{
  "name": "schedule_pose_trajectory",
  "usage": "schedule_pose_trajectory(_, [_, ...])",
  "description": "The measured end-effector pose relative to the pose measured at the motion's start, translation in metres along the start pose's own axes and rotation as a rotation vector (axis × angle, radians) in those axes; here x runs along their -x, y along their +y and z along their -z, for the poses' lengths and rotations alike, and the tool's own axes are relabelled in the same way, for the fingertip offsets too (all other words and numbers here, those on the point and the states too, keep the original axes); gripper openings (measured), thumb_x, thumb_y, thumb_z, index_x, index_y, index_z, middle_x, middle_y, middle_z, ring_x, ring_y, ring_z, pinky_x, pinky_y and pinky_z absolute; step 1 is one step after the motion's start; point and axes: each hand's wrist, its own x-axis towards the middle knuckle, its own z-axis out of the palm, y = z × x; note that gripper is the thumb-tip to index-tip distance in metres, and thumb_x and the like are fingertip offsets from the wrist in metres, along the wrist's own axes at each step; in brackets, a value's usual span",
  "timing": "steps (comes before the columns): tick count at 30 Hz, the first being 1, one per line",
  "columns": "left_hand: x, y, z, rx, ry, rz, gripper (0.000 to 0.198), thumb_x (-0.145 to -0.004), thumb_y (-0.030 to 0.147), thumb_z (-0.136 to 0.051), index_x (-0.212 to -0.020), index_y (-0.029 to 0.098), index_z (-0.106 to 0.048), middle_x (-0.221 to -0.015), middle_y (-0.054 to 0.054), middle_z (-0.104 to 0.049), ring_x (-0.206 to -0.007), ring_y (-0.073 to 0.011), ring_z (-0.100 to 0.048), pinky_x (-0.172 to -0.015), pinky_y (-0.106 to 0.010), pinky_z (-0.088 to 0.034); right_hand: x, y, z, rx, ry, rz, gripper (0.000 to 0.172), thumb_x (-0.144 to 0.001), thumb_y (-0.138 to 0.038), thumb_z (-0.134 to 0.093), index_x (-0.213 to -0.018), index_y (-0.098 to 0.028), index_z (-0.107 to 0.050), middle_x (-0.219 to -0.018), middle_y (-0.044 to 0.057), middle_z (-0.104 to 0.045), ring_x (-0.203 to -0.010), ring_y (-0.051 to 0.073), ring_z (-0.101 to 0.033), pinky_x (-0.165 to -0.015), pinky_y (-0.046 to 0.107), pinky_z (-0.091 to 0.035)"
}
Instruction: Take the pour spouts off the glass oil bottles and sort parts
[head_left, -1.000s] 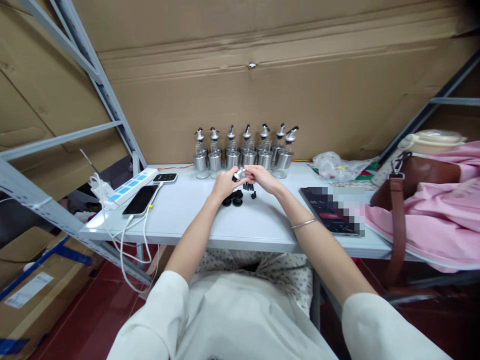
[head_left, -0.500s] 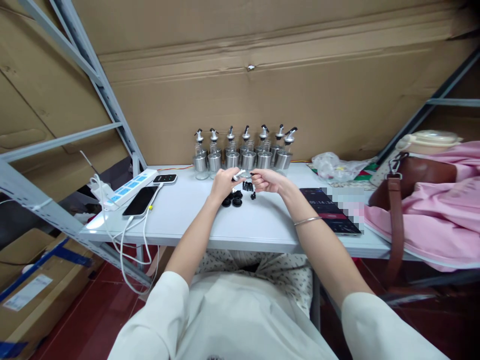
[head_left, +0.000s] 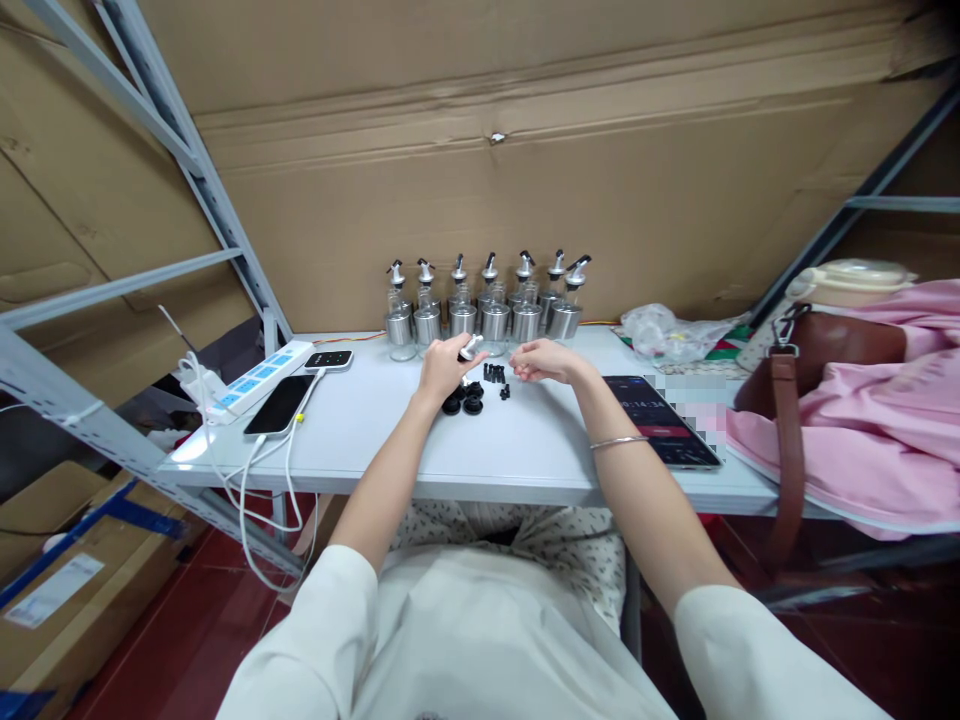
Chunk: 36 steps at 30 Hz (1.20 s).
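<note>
My left hand (head_left: pixel 444 368) is closed around a silver pour spout (head_left: pixel 471 347), its metal top showing past the fingertips. Just to the right, my right hand (head_left: pixel 546 361) is apart from the spout with its fingers curled together; whatever they pinch, if anything, is too small to make out. Black ring-shaped stoppers (head_left: pixel 472 404) lie in a cluster below my left hand. Between the hands are several small black pieces (head_left: pixel 495 373) in a row, with a few more black bits (head_left: pixel 505 391) nearer me. Behind stand glass-and-steel bottles (head_left: pixel 495 322) with spouts fitted.
On the left lie a power strip (head_left: pixel 264 380), a phone (head_left: pixel 280 405) with white cables and a small device (head_left: pixel 330 360). To the right are a tablet (head_left: pixel 660 425), a plastic bag (head_left: pixel 675 332), a brown bag (head_left: pixel 855 352) and pink cloth (head_left: pixel 885 440). Cardboard (head_left: pixel 540 190) closes off the back.
My right hand has drawn away from the spout, slightly to the right; a small dark piece at its fingertips no longer shows. My left hand keeps hold of the spout.
</note>
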Motion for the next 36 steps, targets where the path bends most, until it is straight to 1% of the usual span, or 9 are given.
schedule_pose_trajectory(3, [0.0, 0.0, 0.0, 0.0, -0.004, 0.006, 0.032, -0.085, 0.049, -0.056, -0.074, 0.019, -0.056, -0.07, 0.0, -0.065, -0.068, -0.0144, -0.059, -0.069, -0.024, -0.034, -0.001, 0.003, 0.0, 0.239, 0.055, -0.007, 0.022, -0.073, -0.009, -0.065, -0.057, -0.015, -0.051, -0.047, -0.004, -0.05, -0.039, 0.004, -0.043, -0.039, 0.017, -0.033])
schedule_pose_trajectory(7, [0.0, 0.0, 0.001, 0.005, -0.011, 0.005, 0.033, -0.086, 0.05, -0.054, -0.074, 0.019, -0.056, -0.068, 0.0, -0.063, -0.066, -0.0139, -0.059, -0.069, -0.024, -0.034, -0.003, 0.004, -0.002, 0.432, 0.002, -0.07, 0.019, -0.072, -0.008, -0.067, -0.059, -0.015, -0.054, -0.042, -0.006, -0.048, -0.034, 0.004, -0.039, -0.037, 0.018, -0.034])
schedule_pose_trajectory(10, [0.0, 0.001, 0.001, 0.012, -0.005, 0.006, 0.033, -0.085, 0.05, -0.055, -0.075, 0.019, -0.056, -0.068, 0.0, -0.063, -0.066, -0.0139, -0.058, -0.068, -0.024, -0.034, -0.002, 0.004, -0.005, 0.402, -0.062, -0.099, 0.019, -0.077, -0.014, -0.066, -0.06, -0.013, -0.057, -0.047, -0.001, -0.056, -0.038, 0.006, -0.049, -0.041, 0.018, -0.04])
schedule_pose_trajectory(13, [0.0, 0.002, 0.003, 0.018, -0.009, 0.019, 0.034, -0.085, 0.051, -0.055, -0.075, 0.019, -0.057, -0.067, 0.0, -0.063, -0.065, -0.0136, -0.058, -0.066, -0.023, -0.033, -0.002, 0.004, -0.008, 0.359, -0.049, -0.104, 0.028, -0.084, -0.022, -0.06, -0.059, -0.012, -0.057, -0.049, 0.003, -0.06, -0.043, 0.009, -0.056, -0.046, 0.019, -0.046])
schedule_pose_trajectory(17, [0.0, 0.003, 0.005, 0.023, -0.014, 0.023, 0.036, -0.085, 0.054, -0.053, -0.075, 0.019, -0.057, -0.067, 0.0, -0.063, -0.064, -0.0132, -0.057, -0.064, -0.023, -0.033, -0.005, 0.005, -0.012, 0.38, -0.047, -0.088, 0.025, -0.082, -0.018, -0.064, -0.058, -0.012, -0.057, -0.045, 0.002, -0.059, -0.041, 0.008, -0.055, -0.046, 0.019, -0.047])
schedule_pose_trajectory(22, [0.0, 0.005, 0.005, 0.022, -0.013, 0.031, 0.036, -0.085, 0.053, -0.054, -0.075, 0.019, -0.057, -0.068, -0.001, -0.064, -0.063, -0.0135, -0.057, -0.063, -0.024, -0.033, -0.002, 0.004, -0.015, 0.348, -0.131, -0.058, 0.024, -0.077, -0.019, -0.07, -0.057, -0.013, -0.058, -0.047, 0.001, -0.061, -0.043, 0.009, -0.057, -0.044, 0.017, -0.046])
schedule_pose_trajectory(29, [0.001, 0.003, 0.003, 0.053, -0.007, 0.042, 0.039, -0.082, 0.057, -0.054, -0.073, 0.02, -0.057, -0.066, 0.0, -0.063, -0.064, -0.0139, -0.058, -0.065, -0.024, -0.034, 0.007, -0.003, -0.017, 0.396, -0.168, -0.087, 0.024, -0.082, -0.02, -0.064, -0.06, -0.012, -0.058, -0.051, 0.003, -0.064, -0.044, 0.01, -0.059, -0.044, 0.019, -0.042])
schedule_pose_trajectory(34, [0.001, 0.003, 0.003, 0.067, -0.047, 0.047, 0.044, -0.082, 0.06, -0.053, -0.07, 0.018, -0.058, -0.065, -0.001, -0.064, -0.064, -0.014, -0.057, -0.066, -0.024, -0.035, 0.007, -0.007, -0.016, 0.396, -0.036, 0.092, 0.024, -0.085, -0.022, -0.059, -0.063, -0.012, -0.059, -0.052, 0.001, -0.061, -0.038, 0.005, -0.047, -0.039, 0.019, -0.033])
schedule_pose_trajectory(36, [0.001, 0.002, 0.003, 0.067, -0.06, 0.039, 0.043, -0.084, 0.059, -0.052, -0.074, 0.018, -0.061, -0.068, -0.002, -0.066, -0.066, -0.0147, -0.059, -0.069, -0.025, -0.037, 0.008, -0.009, -0.018, 0.224, -0.079, 0.191, 0.019, -0.088, -0.023, -0.056, -0.074, -0.012, -0.064, -0.065, 0.004, -0.067, -0.046, 0.006, -0.053, -0.042, 0.017, -0.038])
